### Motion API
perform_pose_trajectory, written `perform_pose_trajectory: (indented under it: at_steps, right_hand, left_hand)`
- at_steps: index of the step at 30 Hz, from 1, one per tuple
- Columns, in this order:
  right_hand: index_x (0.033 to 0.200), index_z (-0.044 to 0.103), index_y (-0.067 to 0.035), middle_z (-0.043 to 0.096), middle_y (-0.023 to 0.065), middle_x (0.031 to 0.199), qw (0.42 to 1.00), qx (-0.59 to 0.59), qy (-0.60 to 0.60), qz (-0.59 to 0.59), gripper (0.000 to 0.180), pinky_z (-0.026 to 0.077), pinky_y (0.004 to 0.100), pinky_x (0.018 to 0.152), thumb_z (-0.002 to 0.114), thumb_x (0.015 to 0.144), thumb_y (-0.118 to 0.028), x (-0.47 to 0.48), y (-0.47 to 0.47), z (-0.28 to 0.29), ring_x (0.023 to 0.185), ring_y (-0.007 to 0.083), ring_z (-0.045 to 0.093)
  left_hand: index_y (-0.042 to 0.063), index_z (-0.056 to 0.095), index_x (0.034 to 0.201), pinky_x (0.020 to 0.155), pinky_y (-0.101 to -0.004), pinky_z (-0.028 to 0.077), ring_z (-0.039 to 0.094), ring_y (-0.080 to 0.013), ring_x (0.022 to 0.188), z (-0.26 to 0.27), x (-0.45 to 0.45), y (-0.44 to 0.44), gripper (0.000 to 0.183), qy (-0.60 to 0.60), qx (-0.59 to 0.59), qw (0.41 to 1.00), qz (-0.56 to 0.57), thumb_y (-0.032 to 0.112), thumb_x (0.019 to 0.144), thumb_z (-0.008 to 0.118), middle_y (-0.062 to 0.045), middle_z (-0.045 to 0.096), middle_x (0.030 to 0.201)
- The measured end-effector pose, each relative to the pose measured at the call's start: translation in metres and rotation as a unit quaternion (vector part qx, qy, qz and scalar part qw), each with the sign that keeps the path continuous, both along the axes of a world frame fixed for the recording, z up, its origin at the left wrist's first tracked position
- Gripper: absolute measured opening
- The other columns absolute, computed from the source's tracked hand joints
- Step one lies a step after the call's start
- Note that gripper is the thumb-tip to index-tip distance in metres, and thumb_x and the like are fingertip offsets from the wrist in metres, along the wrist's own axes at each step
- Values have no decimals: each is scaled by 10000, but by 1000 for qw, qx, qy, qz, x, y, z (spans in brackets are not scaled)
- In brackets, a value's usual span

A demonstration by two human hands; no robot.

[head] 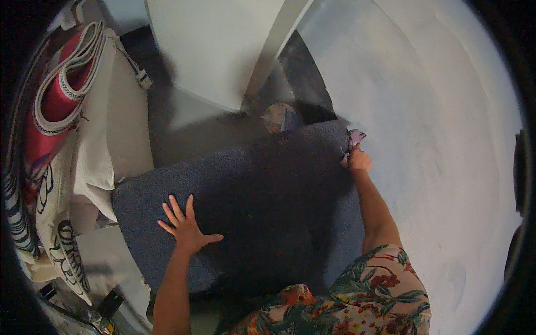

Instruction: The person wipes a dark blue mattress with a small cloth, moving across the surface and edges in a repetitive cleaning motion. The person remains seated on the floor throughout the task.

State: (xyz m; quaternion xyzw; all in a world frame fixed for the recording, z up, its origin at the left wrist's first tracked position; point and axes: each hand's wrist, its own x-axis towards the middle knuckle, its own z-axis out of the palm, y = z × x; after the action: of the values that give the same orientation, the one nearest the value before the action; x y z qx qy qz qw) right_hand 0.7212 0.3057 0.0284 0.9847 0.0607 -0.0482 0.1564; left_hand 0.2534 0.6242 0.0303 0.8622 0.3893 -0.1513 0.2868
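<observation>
A large dark blue-grey panel with a textured surface [259, 188] lies before me, its right edge near the white wall. My left hand [184, 230] rests on its left part with the fingers spread and nothing held. At the panel's upper right corner, my right hand [361, 160] grips a crumpled pinkish cloth [356, 137] against the edge. Part of the cloth is hidden by the fingers and the panel.
The white wall [427, 138] runs along the right. A white panel [213, 50] stands beyond the dark one, near a round patterned object [279, 117]. Left are a folded red textile with white trim [63, 100], a cream fabric item [125, 104] and a patterned cushion [67, 255].
</observation>
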Motion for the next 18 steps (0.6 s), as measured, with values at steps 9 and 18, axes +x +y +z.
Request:
perform_pose_trajectory:
  at_steps: [9, 18]
  right_hand:
    - [1387, 415, -63, 404, 260, 1428, 930, 277, -173, 169, 544, 411, 490, 1005, 588, 893, -210, -20, -13, -15, 1243, 440, 461]
    - [1327, 484, -18, 457, 273, 1380, 912, 298, -177, 219, 418, 424, 479, 987, 522, 956, -208, -18, 10, -37, 1181, 451, 497]
  left_hand:
    - [214, 140, 1540, 1014, -750, -112, -247, -437, 1426, 1, 5, 2, 1422, 12, 4, 1000, -6, 583, 403, 909, -229, -191, 1575]
    - [221, 125, 1542, 1016, -750, -111, -251, -446, 1421, 1, 3, 2, 1429, 21, 9, 1000, -3, 565, 404, 918, -235, -204, 1569]
